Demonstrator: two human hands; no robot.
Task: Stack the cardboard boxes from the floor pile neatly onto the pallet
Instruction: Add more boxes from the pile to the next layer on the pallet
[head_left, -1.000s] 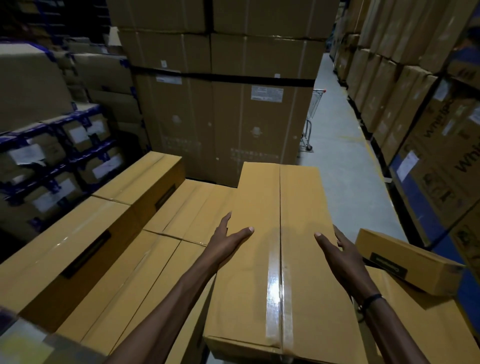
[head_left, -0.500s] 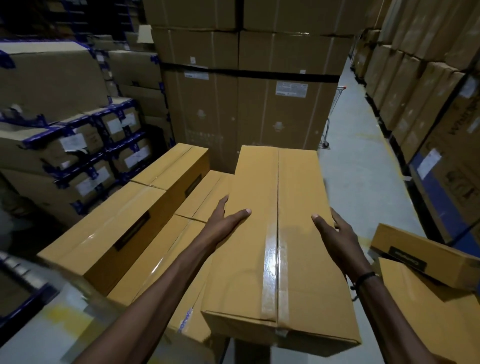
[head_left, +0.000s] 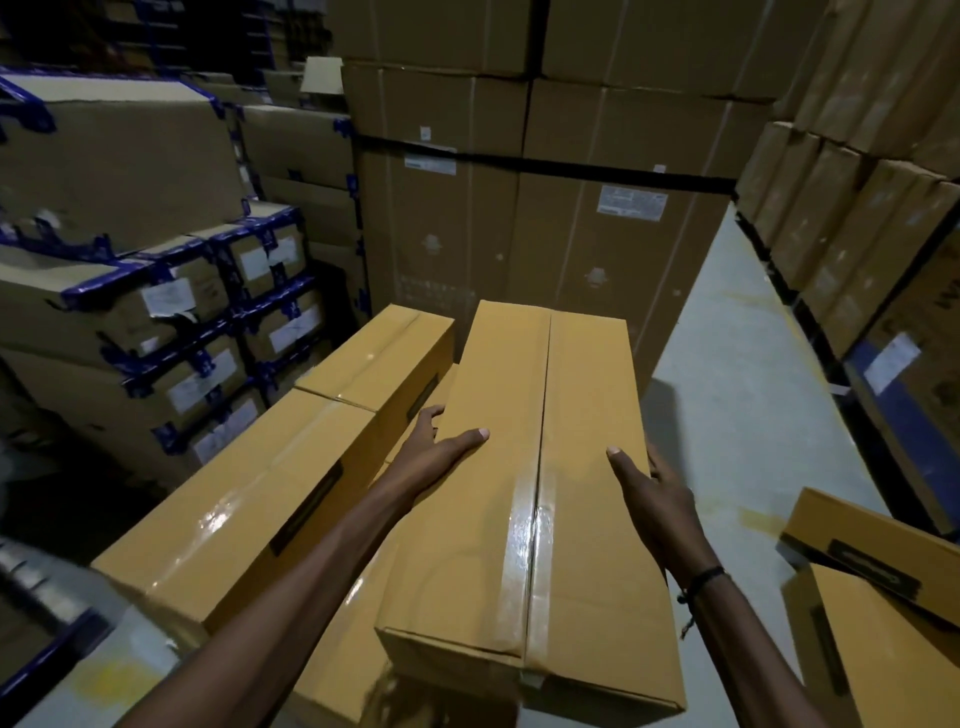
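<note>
Beside the stacked boxes (head_left: 270, 493) on the left, the left hand (head_left: 431, 457) and right hand (head_left: 649, 493) clasp the long taped box (head_left: 524, 499) by its sides, held up lengthwise over them. Side pressure alone might let it slip, clipping the floor pile (head_left: 872, 587).

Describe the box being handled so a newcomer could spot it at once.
Start at the tall strapped carton wall straight ahead. In front of it lie long tan boxes; the held box is the one nearest the camera. Only it has the left hand and right hand gripping its long sides.
</note>
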